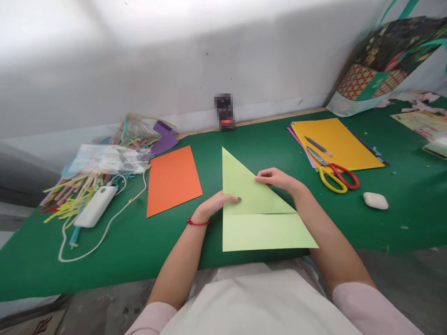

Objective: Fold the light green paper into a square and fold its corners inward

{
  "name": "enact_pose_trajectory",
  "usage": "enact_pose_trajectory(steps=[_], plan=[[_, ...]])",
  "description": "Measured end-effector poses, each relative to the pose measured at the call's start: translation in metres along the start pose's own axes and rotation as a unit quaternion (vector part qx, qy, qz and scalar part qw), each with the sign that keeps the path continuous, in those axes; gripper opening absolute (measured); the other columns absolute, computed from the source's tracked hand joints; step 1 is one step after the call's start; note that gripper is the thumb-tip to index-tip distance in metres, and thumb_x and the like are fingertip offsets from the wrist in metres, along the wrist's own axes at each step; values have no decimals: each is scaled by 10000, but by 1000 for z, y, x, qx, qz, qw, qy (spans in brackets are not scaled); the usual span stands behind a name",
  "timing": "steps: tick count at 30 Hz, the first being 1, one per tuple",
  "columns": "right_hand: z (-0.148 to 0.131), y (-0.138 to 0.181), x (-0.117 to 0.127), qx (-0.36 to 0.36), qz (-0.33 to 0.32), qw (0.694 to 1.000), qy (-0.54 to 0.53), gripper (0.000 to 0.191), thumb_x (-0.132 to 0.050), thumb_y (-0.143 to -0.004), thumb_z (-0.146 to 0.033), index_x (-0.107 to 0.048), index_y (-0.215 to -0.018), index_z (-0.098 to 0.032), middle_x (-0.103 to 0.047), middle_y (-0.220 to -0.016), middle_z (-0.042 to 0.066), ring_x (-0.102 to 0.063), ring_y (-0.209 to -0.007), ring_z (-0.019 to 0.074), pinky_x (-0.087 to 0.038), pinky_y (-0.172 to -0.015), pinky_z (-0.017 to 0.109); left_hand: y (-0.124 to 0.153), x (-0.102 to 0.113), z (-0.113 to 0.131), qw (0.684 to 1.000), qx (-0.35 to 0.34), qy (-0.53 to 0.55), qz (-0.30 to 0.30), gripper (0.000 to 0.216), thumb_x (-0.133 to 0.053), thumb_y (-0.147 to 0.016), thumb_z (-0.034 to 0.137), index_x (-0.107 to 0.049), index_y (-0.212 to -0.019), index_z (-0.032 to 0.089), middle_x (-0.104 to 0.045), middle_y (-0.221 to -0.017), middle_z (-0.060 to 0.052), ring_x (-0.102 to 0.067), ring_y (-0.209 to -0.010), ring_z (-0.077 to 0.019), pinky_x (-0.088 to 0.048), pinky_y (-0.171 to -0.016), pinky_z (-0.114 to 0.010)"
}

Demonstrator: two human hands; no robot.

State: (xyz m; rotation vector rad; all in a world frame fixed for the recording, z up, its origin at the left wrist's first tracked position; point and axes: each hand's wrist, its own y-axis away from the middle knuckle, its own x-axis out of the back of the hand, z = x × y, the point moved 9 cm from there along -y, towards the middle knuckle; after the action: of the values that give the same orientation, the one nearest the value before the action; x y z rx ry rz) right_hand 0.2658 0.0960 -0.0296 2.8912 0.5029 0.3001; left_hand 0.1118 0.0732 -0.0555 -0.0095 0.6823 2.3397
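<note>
Taking the orange sheet (174, 182) as the landmark, a white device (96, 207) and a heap of coloured strips (64, 193) lie to its left, and a white cable (115, 218) loops over the green surface (115, 267) with one stretch reaching its left edge. Just beyond it is a curled purple piece (164, 139). Well to its right, a stack of sheets with yellow on top (349, 144) carries a pen (318, 146) and part of the scissors (331, 171), whose handles overhang towards a white case (375, 200). The light green sheet (249, 232), folded, is near the landmark on its right. Its sharp tip points away from the person; the longest edge slants from there to the near right corner. The left hand (216, 204) grips its left edge, thumb on top, other fingers hidden; the right hand (277, 179) pinches the slanted edge.
</note>
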Motion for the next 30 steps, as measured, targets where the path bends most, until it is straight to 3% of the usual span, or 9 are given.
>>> enact_pose_trajectory(steps=[4,9,22,30], plan=[[-2,3,1,-2,-15,1000,5,412,-727,-606,-529,-516,-555,-178,-441,-554,-54,-394,-550,90,-309,-552,254,-1,-1,0,1000,-6,13,-7,606,-797,-604,325,-626,-1154,139,-645,-1214,-118,-573,-1143,-319,-423,-1007,-437],[-6,8,-1,10,-48,999,-15,366,-776,-566,-459,-577,-675,-172,-555,-669,-26,-480,-645,122,-357,-609,266,-1,-2,0,999,-6,33,-13,593,-805,-586,316,-637,-1122,124,-649,-1203,-135,-588,-1120,-322,-438,-985,-439],[-10,7,1,47,-31,998,-22,353,-756,-594,-468,-560,-639,-178,-500,-613,-47,-428,-594,99,-336,-583,262,-1,-1,1,1000,-1,22,7,591,-835,-525,326,-669,-1058,133,-662,-1182,-128,-604,-1092,-316,-456,-955,-403],[-11,7,2,39,-14,999,-29,316,-753,-614,-443,-606,-699,-176,-582,-670,-18,-520,-640,122,-401,-613,266,-1,0,1,999,-9,49,6,586,-825,-542,288,-658,-1077,117,-666,-1171,-139,-608,-1087,-318,-456,-965,-418]])
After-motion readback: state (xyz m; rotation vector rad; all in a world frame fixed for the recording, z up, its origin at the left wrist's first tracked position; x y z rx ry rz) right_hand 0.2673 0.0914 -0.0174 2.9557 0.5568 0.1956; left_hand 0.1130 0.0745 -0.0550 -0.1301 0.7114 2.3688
